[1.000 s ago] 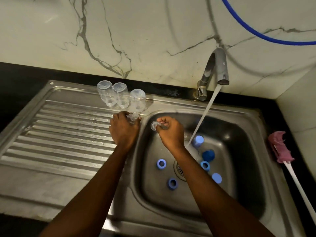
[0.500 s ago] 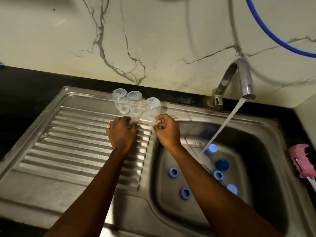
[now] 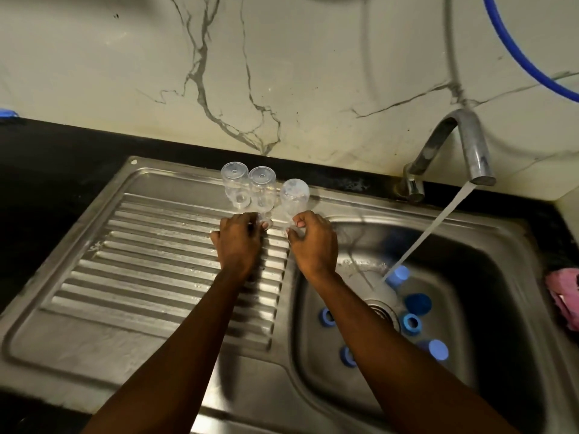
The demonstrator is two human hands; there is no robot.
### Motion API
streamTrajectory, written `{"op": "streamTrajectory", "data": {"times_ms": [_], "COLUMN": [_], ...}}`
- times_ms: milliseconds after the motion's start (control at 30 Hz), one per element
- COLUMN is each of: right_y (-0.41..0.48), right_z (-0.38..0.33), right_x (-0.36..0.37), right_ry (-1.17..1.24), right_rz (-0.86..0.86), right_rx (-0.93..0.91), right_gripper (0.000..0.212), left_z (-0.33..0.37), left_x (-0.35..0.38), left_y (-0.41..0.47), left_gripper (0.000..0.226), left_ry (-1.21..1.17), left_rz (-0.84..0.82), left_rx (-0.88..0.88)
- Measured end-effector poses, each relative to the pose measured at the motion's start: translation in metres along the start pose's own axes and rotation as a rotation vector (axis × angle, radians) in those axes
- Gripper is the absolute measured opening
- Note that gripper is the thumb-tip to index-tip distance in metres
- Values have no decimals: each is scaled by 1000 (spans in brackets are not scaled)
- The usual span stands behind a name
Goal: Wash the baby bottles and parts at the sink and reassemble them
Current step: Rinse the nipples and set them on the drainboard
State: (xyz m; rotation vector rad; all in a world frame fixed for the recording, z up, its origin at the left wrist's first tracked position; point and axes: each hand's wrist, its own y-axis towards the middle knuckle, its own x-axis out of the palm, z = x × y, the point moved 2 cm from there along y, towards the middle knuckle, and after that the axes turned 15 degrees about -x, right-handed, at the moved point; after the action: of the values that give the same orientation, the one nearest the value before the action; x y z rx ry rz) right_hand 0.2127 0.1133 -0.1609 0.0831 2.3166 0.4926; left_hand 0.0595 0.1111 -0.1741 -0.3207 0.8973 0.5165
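Observation:
Three clear baby bottles (image 3: 262, 187) stand upside down in a row at the back of the steel drainboard (image 3: 141, 261). My left hand (image 3: 239, 245) lies on the drainboard in front of them, its fingertips closed on a small clear part (image 3: 266, 223) at the foot of the middle bottle. Just right of it, my right hand (image 3: 315, 242) pinches another small clear part (image 3: 291, 229) beside the rightmost bottle. Several blue rings (image 3: 411, 323) and blue caps (image 3: 437, 349) lie in the sink basin (image 3: 501, 308) around the drain.
The faucet (image 3: 470, 145) at the back right is running, and its stream lands on a blue cap (image 3: 399, 275) in the basin. A pink brush head (image 3: 564, 296) rests on the sink's right rim. A blue hose (image 3: 532, 64) crosses the marble wall.
My right hand has moved left with its clear part, from over the basin to the drainboard beside the rightmost bottle. My left hand has stayed at the bottles.

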Motion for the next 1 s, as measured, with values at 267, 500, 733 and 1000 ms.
{"op": "streamTrajectory", "data": {"times_ms": [267,500,733,1000], "right_y": [1,-5,-34,-89], "right_z": [-2,1,26,76], "right_x": [3,4,-19,-62], "right_ry": [-35,95,231,173], "right_rz": [-26,-51,96,116], "right_rx": [56,109,140,228], "right_gripper": [22,40,26,15], "left_z": [-2,1,9,49], "left_x": [-4,-10,-3,31], "left_y": [-7,-26,-53,-105], "left_gripper": [44,43,25,19], "left_ry": [-65,-83,-44,25], "left_rz": [-18,-4,-42,-142], "left_rx": [-9,38,140,389]}}
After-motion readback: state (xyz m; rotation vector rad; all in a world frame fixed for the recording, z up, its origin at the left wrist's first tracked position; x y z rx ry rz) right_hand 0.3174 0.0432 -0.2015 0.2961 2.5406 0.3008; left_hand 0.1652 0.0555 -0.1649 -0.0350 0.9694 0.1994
